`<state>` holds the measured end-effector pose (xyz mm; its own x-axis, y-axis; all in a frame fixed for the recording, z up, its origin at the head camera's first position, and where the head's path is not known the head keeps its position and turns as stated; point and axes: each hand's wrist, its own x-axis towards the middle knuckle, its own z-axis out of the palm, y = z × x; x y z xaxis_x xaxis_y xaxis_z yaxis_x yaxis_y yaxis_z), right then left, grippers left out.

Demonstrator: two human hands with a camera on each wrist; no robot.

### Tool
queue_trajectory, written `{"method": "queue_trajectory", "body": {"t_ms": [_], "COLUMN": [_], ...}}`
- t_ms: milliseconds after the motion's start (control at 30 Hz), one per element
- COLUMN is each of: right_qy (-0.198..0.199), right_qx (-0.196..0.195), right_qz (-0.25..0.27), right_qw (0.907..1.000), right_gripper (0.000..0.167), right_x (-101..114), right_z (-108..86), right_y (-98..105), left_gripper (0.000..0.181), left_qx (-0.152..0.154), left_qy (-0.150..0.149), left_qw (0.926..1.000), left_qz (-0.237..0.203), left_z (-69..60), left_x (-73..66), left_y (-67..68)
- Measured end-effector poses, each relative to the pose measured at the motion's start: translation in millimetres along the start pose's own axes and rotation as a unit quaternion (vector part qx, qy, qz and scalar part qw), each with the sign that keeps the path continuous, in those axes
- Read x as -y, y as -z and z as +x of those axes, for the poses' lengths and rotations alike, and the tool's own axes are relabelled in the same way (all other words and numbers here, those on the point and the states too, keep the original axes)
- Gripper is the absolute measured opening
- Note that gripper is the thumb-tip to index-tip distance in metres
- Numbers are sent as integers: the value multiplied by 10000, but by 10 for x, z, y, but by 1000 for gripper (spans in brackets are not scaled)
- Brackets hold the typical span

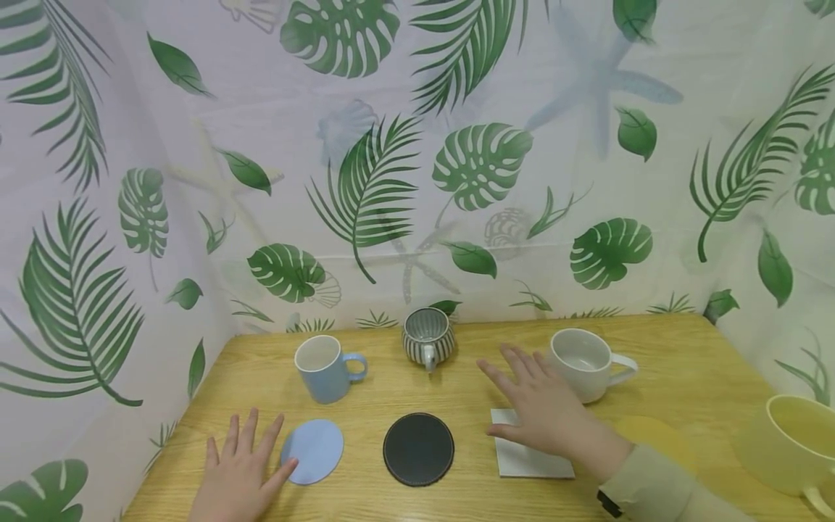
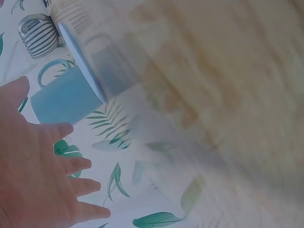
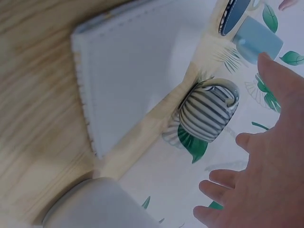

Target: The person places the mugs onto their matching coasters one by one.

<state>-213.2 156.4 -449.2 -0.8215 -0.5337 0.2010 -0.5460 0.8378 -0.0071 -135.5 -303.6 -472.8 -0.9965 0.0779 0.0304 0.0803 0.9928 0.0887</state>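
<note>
My left hand (image 1: 238, 467) is at the front left with its fingers spread, its thumb tip overlapping the edge of a round light-blue coaster (image 1: 317, 451). Behind that coaster stands a light-blue mug (image 1: 324, 378), handle to the right. My right hand (image 1: 544, 406), fingers also spread, is over a square white coaster (image 1: 531, 462) and partly hides it. Close to its fingers is a white mug (image 1: 580, 377); whether they touch I cannot tell. In the right wrist view, the hand (image 3: 261, 156) holds nothing. Likewise, the palm (image 2: 38, 171) in the left wrist view is bare.
A grey striped cup (image 1: 427, 348) stands at the back middle, with a round black coaster (image 1: 418, 449) in front of it. Right of the right forearm are a round yellow coaster (image 1: 662, 438) and a yellow mug (image 1: 786, 457). A leaf-patterned cloth (image 1: 417, 217) hangs behind the wooden table (image 1: 352, 493).
</note>
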Motion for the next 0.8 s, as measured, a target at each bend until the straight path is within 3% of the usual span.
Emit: {"method": "queue_trajectory", "body": {"t_ms": [267, 800], "right_qy": [80, 236], "right_qx": [115, 261], "right_qz": [66, 100], "right_qw": [9999, 9993], "right_gripper": [95, 95], "right_x": [128, 289], "right_z": [113, 339], "right_y": [42, 24], "left_gripper": [76, 75], "left_qx": [286, 481], "left_qy": [18, -124], "left_qw": [9996, 9987], "left_qz": [0, -56], "left_z": [17, 41], "left_x": [87, 241], "left_y": [-21, -82]}}
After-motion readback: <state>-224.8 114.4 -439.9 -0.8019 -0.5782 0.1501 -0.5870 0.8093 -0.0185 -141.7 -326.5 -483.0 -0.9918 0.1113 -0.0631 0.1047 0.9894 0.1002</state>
